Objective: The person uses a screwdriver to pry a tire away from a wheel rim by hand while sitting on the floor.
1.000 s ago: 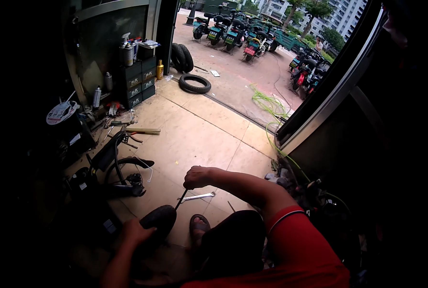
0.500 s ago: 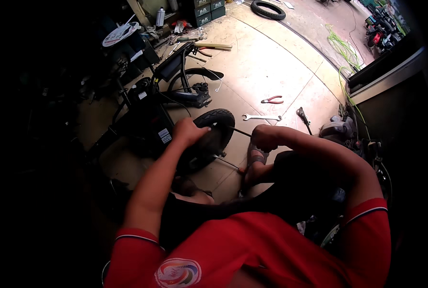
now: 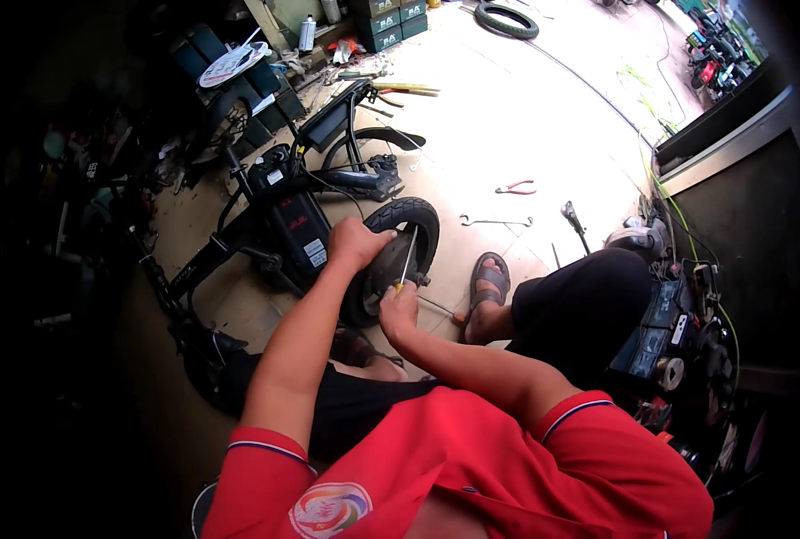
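Note:
A small black electric bike (image 3: 294,216) lies on its side on the floor in front of me. My left hand (image 3: 355,247) is closed over the near-left part of its wheel's tyre (image 3: 424,216), thumb pointing along the tyre. In my right hand (image 3: 399,308) is a screwdriver (image 3: 408,258) with a yellow handle. Its shaft points away from me across the wheel hub (image 3: 389,269), and the tip meets the inner edge of the tyre. A second screwdriver (image 3: 439,308) with an orange handle sticks out of the wheel's near side, its handle beside my sandalled right foot (image 3: 487,286).
On the floor to the right are red-handled pliers (image 3: 516,188), a wrench (image 3: 497,221) and a dark tool (image 3: 574,225). A loose tyre (image 3: 506,20) lies far off. Stacked boxes (image 3: 386,25) stand at the back; machine parts (image 3: 665,332) crowd my right side.
My right hand has swung left and nearer to the wheel, turning the screwdriver from sideways to nearly upright in view. My left hand stays on the tyre. The picture is brighter.

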